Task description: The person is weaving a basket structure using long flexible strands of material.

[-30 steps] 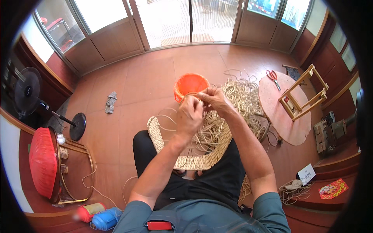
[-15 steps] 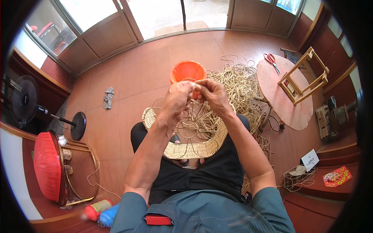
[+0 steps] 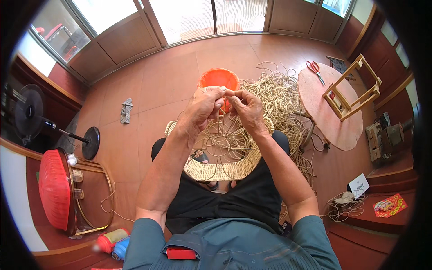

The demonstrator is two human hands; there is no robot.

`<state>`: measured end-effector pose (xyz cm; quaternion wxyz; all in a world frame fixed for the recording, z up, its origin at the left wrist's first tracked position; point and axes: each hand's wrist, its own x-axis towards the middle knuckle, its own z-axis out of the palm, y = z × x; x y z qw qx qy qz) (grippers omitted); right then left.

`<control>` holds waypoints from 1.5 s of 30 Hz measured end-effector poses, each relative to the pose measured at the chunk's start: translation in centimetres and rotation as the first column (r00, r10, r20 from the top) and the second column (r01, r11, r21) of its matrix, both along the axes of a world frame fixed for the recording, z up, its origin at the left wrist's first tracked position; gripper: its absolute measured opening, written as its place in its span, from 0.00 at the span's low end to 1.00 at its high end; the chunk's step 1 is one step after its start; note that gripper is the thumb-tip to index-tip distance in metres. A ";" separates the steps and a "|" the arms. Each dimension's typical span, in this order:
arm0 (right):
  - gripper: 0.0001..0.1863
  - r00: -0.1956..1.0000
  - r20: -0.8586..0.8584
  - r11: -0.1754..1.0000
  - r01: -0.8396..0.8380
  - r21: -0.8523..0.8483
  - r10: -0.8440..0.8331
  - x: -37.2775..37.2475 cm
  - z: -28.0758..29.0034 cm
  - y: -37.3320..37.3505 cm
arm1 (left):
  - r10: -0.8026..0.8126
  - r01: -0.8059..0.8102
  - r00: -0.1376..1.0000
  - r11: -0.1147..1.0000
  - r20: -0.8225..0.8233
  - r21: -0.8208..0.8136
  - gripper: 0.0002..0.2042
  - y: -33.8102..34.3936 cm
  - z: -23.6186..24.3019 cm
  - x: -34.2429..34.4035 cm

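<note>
Just above my lap is a round wire frame (image 3: 215, 143) with a curved band of woven straw-coloured cord (image 3: 220, 171) along its near edge. My left hand (image 3: 204, 105) and my right hand (image 3: 246, 110) meet over its far side, fingertips pinched close together. They appear to grip a thin straw cord, mostly hidden by the fingers. Directly beyond them stands an orange bucket (image 3: 218, 77), partly covered by my hands. A large tangled heap of straw cord (image 3: 281, 96) spreads over the floor on the right, reaching the bucket's side.
At right, a round board (image 3: 310, 108) carries red-handled scissors (image 3: 316, 72) and a small wooden frame (image 3: 339, 105). A fan (image 3: 90, 143) and a red mesh-like cover (image 3: 55, 189) stand left. A grey rag (image 3: 126, 110) lies on the floor; two bottles (image 3: 112, 240) lie near left.
Both hands have risen slightly away from me, still pinched together. The left hand has turned a little, and the woven frame has shifted slightly toward me.
</note>
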<state>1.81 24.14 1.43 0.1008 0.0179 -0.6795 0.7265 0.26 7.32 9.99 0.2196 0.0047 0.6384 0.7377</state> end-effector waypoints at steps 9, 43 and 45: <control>0.10 0.994 0.002 0.991 0.113 0.067 -0.114 0.1 -0.2 -0.6 | -0.071 0.024 0.950 0.988 -0.305 -0.155 0.18 -7.7 4.4 4.0; 0.10 0.986 -0.007 0.975 0.168 0.148 -0.169 -0.7 0.0 -1.0 | -0.039 -0.277 0.907 0.694 -0.418 -0.665 0.16 -17.9 -7.2 17.4; 0.10 0.984 -0.012 0.971 0.175 0.163 -0.175 -1.1 -0.2 -0.9 | -0.185 -0.231 0.862 0.686 -0.472 -0.690 0.22 -12.4 -7.8 17.3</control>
